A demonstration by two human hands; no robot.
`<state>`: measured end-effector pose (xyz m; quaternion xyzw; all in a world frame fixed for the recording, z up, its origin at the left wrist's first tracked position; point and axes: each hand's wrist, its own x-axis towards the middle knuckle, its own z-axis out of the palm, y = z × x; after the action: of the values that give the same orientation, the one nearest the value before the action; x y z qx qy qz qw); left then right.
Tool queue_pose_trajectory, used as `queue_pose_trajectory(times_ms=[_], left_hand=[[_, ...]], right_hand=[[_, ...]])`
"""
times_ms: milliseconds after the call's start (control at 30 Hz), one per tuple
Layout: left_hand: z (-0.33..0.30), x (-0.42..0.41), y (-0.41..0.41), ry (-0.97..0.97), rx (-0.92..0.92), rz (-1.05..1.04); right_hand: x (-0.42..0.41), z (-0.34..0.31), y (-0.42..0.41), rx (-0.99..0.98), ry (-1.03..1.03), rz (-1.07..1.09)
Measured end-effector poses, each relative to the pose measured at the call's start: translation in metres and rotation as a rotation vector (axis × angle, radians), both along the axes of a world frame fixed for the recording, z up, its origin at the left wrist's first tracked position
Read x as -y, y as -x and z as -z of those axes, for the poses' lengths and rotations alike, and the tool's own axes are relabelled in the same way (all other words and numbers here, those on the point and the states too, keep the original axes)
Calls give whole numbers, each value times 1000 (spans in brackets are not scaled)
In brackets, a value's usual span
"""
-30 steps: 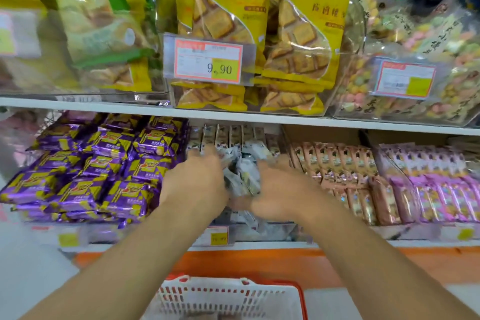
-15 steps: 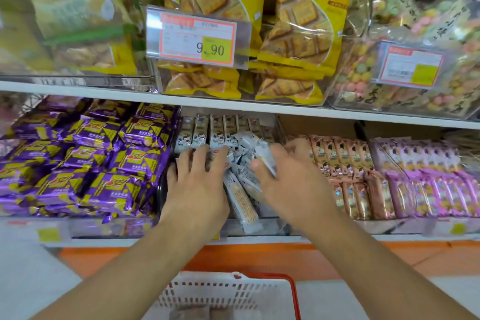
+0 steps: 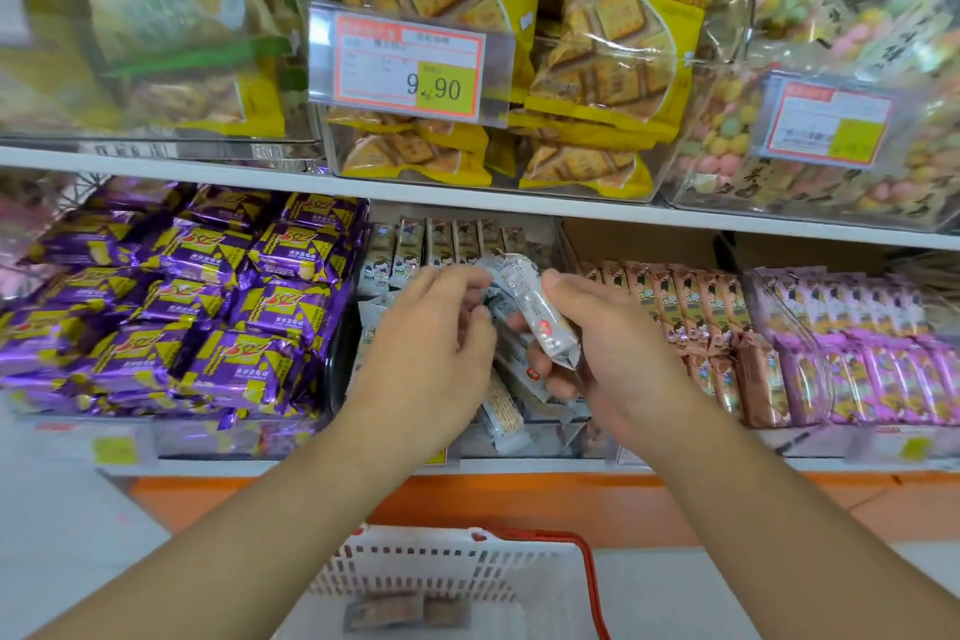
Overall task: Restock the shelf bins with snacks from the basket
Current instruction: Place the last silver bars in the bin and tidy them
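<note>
At the centre of the frame the right hand [image 3: 613, 353] curls its thumb and fingers round a white snack packet [image 3: 537, 314], held slantwise above the middle bin [image 3: 545, 437] of the lower shelf. The left hand [image 3: 431, 343] sits just beside it with fingers bent toward the same packet — whether they actually pinch anything cannot be told. That clear-fronted bin holds more white packets [image 3: 501, 413]: a row standing upright at the back, others lying loose near the front.

To the left lies a heap of purple-and-yellow packets [image 3: 208, 307]; to the right, rows of brown packets [image 3: 701, 327] and then pink packets [image 3: 872, 359]. On the upper shelf, a clear bin with a 9.90 price tag [image 3: 410, 62] holds yellow cracker bags [image 3: 613, 42], and at upper right another clear bin holds pastel candies [image 3: 727, 140].

At the bottom centre sits the white basket [image 3: 441, 566] with a red handle — a couple of brown packets [image 3: 405, 611] lie in it.
</note>
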<state>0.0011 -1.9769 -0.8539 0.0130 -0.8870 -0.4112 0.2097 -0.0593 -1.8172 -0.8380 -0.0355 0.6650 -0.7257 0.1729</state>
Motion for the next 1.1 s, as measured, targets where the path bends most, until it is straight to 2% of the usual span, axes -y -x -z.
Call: queue_pose_trajectory(times_ms=[100,200,333,433,500,533,600,667,767,867,933,967,1100], left_hand=[[-8,-7,2,-381,142,19],[-12,-4,3,-546,135,44],[-13,5,3,-547,100,110],[-14,11,6,-606,134,130],[-16,13,7,-543,152,163],[-17,13,7,-488,153,148],[-18,10,10,-427,146,26],[-14,6,14,-446,114,-82],[-10,-7,19,-528,57,-94],[-8,-19,25,-589,90,23],[-6,-19,30,-501,89,71],[-5,-18,33,-404,81,79],[-11,-13,51,94,72,41]], right_hand=[[0,7,2,12,48,-58],[-5,3,2,-136,-47,-229],[-13,-3,7,-495,-480,-224],[-19,-5,9,-607,-508,-230],[-22,-5,10,-617,-479,-236],[-23,-4,12,-668,-503,-203],[-24,2,14,-857,-703,-28],[-20,3,13,-1004,-884,92],[-10,-1,7,-1002,-870,-74],[-8,-7,15,-830,-720,-57],[-10,-11,28,-706,-648,-8],[-9,-13,36,-692,-678,-1],[3,-6,82,-710,-973,12]])
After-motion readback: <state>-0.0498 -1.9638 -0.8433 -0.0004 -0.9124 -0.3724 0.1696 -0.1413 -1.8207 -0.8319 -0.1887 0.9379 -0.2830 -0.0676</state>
